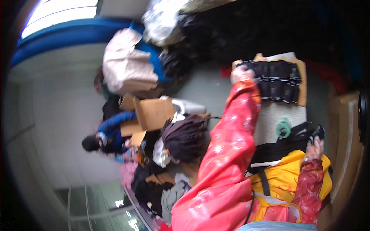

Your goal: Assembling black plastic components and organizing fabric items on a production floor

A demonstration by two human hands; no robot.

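My left hand [243, 74], in a clear thin glove, reaches far out to the left end of a row of flat black bundles [274, 81]. It touches the end bundle; blur hides how its fingers are set. Two rows of these bundles lie in an open cardboard box [303, 79]. Closer to me, on the right, my gloved right hand [315, 149] is closed on a small black folded piece [318, 133] with a pale edge. Long black fabric strips [271, 151] lie left of that hand. A green roll [283, 128] stands on the pale work surface [266, 119].
Dark strips [185, 138] hang in a heap left of my left arm. Beyond them are an open carton [154, 113] and a person in blue [115, 125]. Piled clothes [173, 198] lie at lower left. Large cardboard [344, 150] stands at the right.
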